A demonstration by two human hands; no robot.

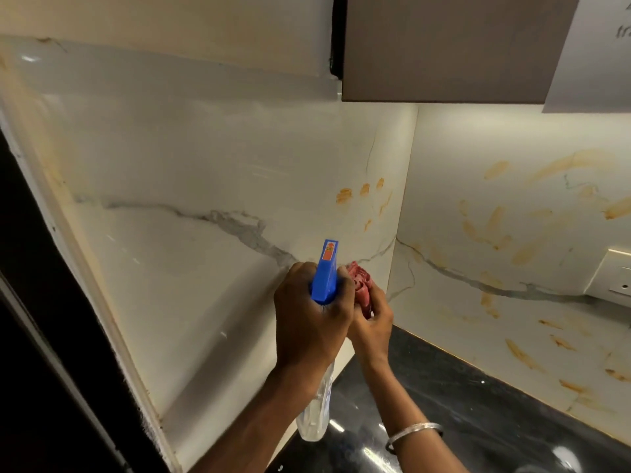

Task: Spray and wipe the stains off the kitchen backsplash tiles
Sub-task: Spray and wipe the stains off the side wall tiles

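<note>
Left grip (312, 322): clamped round clear spray bottle with blue trigger head (327, 278).
Right grip (374, 322): closed on crumpled red cloth (362, 285).
Stains: orange smears (363, 191) on white marble-look backsplash tiles (205, 165), above both grips.
Label: orange sticker (329, 251) on trigger head, writing illegible.
Below: black glossy tabletop (478, 404).

One spray bottle (326, 278), one red cloth (362, 285), one left hand (309, 322) and one right hand (374, 324) were counted; one silver bangle (415, 431) was seen at five o'clock, one socket plate (614, 274) at three, one cabinet (444, 46) at twelve.
</note>
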